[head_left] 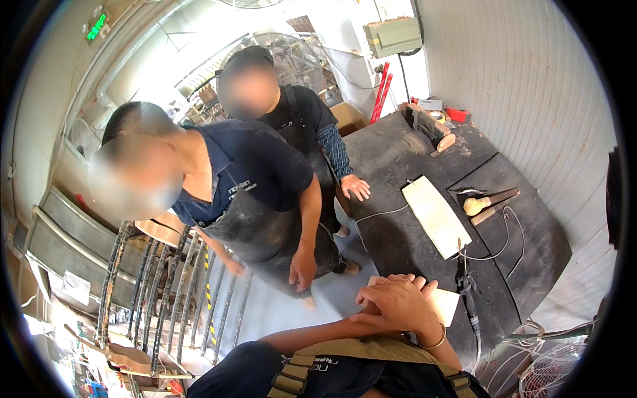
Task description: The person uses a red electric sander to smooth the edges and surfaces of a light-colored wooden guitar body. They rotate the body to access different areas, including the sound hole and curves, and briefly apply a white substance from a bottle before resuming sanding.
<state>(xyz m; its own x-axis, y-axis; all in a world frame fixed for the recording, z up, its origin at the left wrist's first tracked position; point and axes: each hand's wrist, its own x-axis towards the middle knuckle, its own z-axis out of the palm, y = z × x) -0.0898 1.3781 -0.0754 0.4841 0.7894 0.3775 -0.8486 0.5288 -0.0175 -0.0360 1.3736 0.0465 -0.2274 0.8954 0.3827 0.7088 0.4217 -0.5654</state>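
Observation:
My right hand, with a bracelet at its wrist, lies across my left, its fingers curved over it. My left hand is mostly covered; only some bent fingertips show, and what they touch is unclear. Both are at the near edge of the dark worktop, over a pale piece of board. Right of them lies a black cabled tool. A cream rectangular slab lies farther back, beside a knife-like blade with a yellow handle and a wooden-handled tool.
Two people in aprons stand at left, one nearer, another's hand on the worktop. A barred rack is at lower left, a wire-guard fan at lower right, a corrugated wall at right, more tools at the back.

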